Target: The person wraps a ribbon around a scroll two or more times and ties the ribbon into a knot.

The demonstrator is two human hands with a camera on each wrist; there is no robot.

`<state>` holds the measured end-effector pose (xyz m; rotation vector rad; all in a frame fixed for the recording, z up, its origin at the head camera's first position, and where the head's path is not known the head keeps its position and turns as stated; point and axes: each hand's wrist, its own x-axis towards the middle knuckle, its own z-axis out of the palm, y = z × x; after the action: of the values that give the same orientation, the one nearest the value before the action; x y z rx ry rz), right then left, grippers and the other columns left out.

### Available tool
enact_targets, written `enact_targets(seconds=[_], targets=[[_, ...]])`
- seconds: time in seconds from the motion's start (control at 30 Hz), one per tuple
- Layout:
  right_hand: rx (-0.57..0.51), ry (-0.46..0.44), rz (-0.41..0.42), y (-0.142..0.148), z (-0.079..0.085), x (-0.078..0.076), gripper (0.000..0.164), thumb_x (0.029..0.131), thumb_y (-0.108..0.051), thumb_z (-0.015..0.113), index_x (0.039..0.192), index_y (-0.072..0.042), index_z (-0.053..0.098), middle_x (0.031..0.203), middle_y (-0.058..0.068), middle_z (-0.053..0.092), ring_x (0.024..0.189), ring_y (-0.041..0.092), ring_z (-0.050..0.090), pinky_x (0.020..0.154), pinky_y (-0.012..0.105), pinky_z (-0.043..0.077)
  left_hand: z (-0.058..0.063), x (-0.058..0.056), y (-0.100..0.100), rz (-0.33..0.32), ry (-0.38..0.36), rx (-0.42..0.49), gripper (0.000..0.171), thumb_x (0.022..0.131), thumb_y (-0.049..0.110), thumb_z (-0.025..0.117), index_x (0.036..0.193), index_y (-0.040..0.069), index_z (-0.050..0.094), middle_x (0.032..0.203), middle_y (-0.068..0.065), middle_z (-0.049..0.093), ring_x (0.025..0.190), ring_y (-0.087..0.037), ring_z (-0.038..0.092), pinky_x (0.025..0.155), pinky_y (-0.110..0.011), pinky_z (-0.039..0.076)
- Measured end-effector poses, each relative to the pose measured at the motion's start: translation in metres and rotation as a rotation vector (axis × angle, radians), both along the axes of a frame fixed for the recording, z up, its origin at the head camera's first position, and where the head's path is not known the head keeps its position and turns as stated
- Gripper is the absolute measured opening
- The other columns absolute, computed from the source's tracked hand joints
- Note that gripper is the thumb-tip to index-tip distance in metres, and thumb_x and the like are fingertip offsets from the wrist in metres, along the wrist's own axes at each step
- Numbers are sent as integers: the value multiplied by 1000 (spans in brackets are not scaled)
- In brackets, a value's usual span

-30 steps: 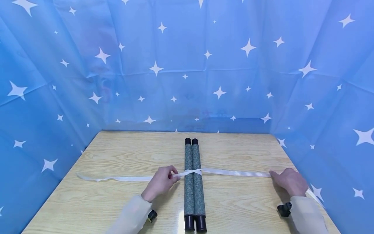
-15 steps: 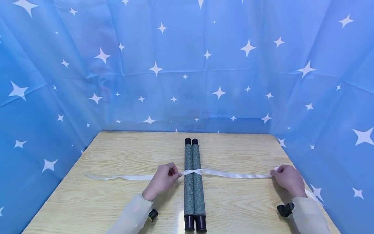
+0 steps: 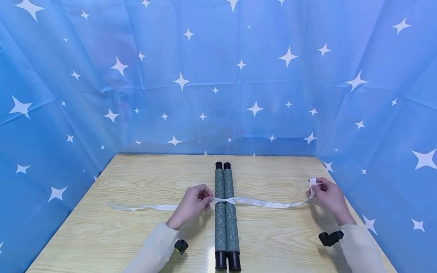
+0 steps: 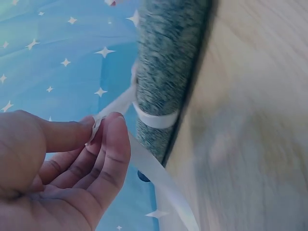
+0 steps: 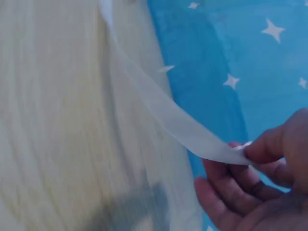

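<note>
Two scrolls [image 3: 226, 227] with mottled grey-green covers and dark end knobs lie side by side, pointing away from me. A white ribbon [image 3: 266, 203] passes round their middle and crosses on top. Just left of the scrolls my left hand [image 3: 191, 203] pinches the ribbon between thumb and index finger; the tail runs left over the table. In the left wrist view the ribbon band [image 4: 156, 119] shows round one scroll [image 4: 168, 53]. Far to the right, my right hand [image 3: 328, 195] pinches the other ribbon length [image 5: 168, 115], which rises to its fingertips from the scrolls.
The light wood table [image 3: 153, 178] is backed and flanked by a blue curtain [image 3: 218, 94] with white stars. A small black wrist camera [image 3: 331, 238] sits under the right sleeve, another black camera [image 3: 181, 246] under the left.
My right hand has lifted and moved slightly left and away from me, raising its ribbon end. The left hand has shifted slightly toward the scrolls, and the left tail's tip has slid right.
</note>
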<state>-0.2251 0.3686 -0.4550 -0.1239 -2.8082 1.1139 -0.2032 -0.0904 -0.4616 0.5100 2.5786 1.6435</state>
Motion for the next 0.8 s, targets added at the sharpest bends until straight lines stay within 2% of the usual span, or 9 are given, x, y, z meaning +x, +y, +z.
enact_targets(seconds=[0.1,0.2,0.27,0.4,0.5,0.63,0.8], targets=[[-123,-47,65,-5,6,-1,52,110,-25,43,151,6,39,102,17,70,86,14,75,74,22,53,2,-2,2,-4,-22,34,3,97,0,66,98,-2,65,90,-24,68,69,-24,68,65,-44,61],[-236,-78,131,-12,11,-3,57,111,-23,41,158,4,27,102,16,67,86,14,74,77,23,57,4,-4,3,-8,-45,62,5,96,-1,66,97,2,63,89,-22,67,68,-21,66,65,-44,61],[-314,-93,177,-17,14,-4,57,111,-19,41,160,3,23,102,15,65,84,14,71,80,26,59,5,-5,3,-18,-54,74,7,96,-3,66,96,3,62,88,-23,66,68,-26,67,65,-45,61],[-444,-123,266,-29,19,-9,55,111,-14,37,161,1,20,100,10,61,78,13,62,78,32,59,10,-8,3,-44,-46,71,6,97,-3,65,97,3,62,89,-29,66,73,-43,68,65,-52,59],[-471,-143,324,-39,23,-13,54,111,-12,36,162,-2,20,99,9,58,74,13,55,75,35,57,13,-10,2,-61,-18,44,4,98,-1,65,98,0,61,90,-31,66,76,-49,67,64,-52,58],[-473,-157,389,-52,27,-17,53,110,-9,37,161,-5,23,96,9,54,68,15,46,68,37,53,19,-11,2,-77,12,8,4,99,1,64,97,0,61,90,-31,65,75,-46,67,61,-47,58],[-488,-178,455,-71,35,-21,53,109,-7,36,161,-7,25,93,9,52,64,16,39,60,33,43,27,-12,5,-101,-17,0,5,100,3,63,97,0,60,91,-28,65,74,-44,67,64,-52,57]])
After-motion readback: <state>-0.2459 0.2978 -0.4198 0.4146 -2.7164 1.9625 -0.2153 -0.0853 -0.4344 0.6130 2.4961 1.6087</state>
